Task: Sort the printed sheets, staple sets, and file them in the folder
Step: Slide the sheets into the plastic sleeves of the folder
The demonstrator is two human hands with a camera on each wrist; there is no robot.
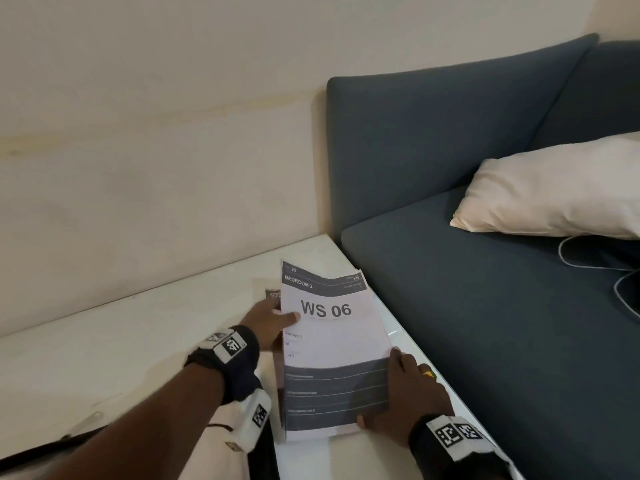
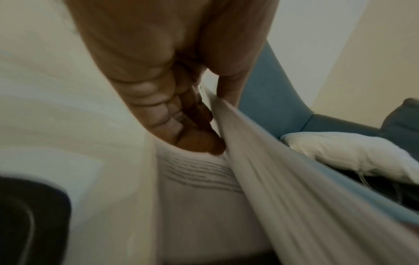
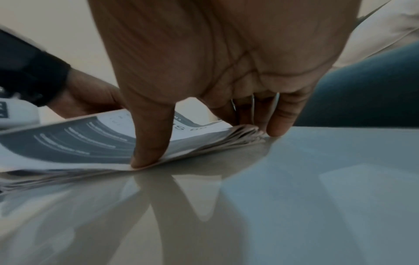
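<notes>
A stack of printed sheets (image 1: pixel 332 341) lies near the right edge of the white table (image 1: pixel 121 348). Its top page reads "BEDROOM 3" and "WS 06". My left hand (image 1: pixel 270 323) grips the stack's left edge, thumb on the top page and fingers tucked beneath a lifted bundle of sheets (image 2: pixel 283 179). That side is raised off the lower pages. My right hand (image 1: pixel 405 393) brackets the near right corner. Its thumb (image 3: pixel 147 143) presses down on the near edge and its straight fingers (image 3: pixel 281 118) stand against the right edge of the sheets (image 3: pixel 90 139), touching the table.
A dark blue sofa (image 1: pixel 467 306) abuts the table's right edge, with a white pillow (image 1: pixel 554 192) and a thin cable (image 1: pixel 588 261) on it. A small dark card (image 1: pixel 273 294) lies behind the stack. A dark strap (image 1: pixel 34 452) and pale fabric (image 1: pixel 214 448) sit near me.
</notes>
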